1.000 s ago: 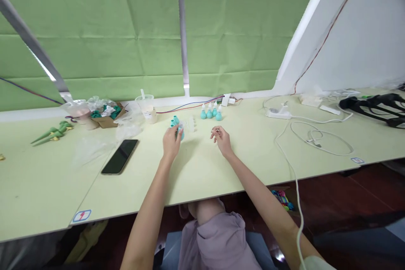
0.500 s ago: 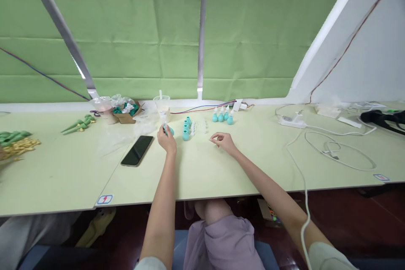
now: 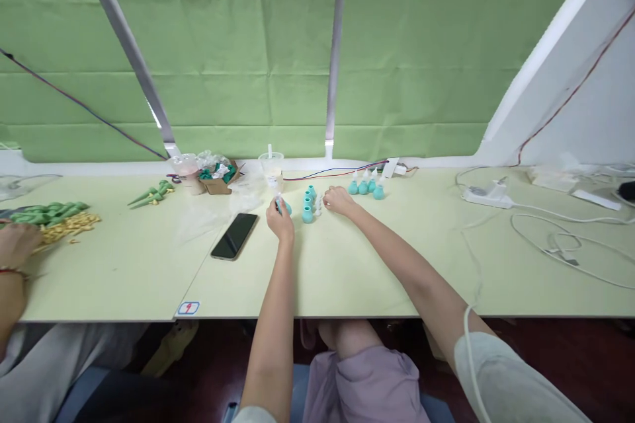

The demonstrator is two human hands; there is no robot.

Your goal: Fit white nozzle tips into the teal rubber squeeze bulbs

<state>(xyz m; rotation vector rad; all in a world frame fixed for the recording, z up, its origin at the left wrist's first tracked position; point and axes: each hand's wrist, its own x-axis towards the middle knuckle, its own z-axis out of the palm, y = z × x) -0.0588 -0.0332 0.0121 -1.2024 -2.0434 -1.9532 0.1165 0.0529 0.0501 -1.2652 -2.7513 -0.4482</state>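
Note:
My left hand (image 3: 280,219) is closed around a small teal bulb bottle (image 3: 287,207), its neck pointing up and partly hidden by my fingers. Just right of it, several open-necked teal bottles (image 3: 307,214) stand in a row. Small white pieces (image 3: 318,205) lie in a line along the row's right side. Over the right part of these pieces is my right hand (image 3: 339,201), its fingers bent together and pointing down; whatever is between its fingertips is hidden. Farther right stand several teal bottles with white pointed nozzles (image 3: 378,192).
A black phone (image 3: 235,236) lies left of my left arm. Behind are a plastic cup with a straw (image 3: 271,172), a lidded cup (image 3: 189,175) and a small carton (image 3: 217,186). A power strip (image 3: 489,195) and cables lie right. Another person's hand (image 3: 18,244) touches green and yellow pieces at left.
My right hand has moved forward and left onto the small white pieces. My left hand still holds the bottle. The view has shifted left, and another person's hand has come into view.

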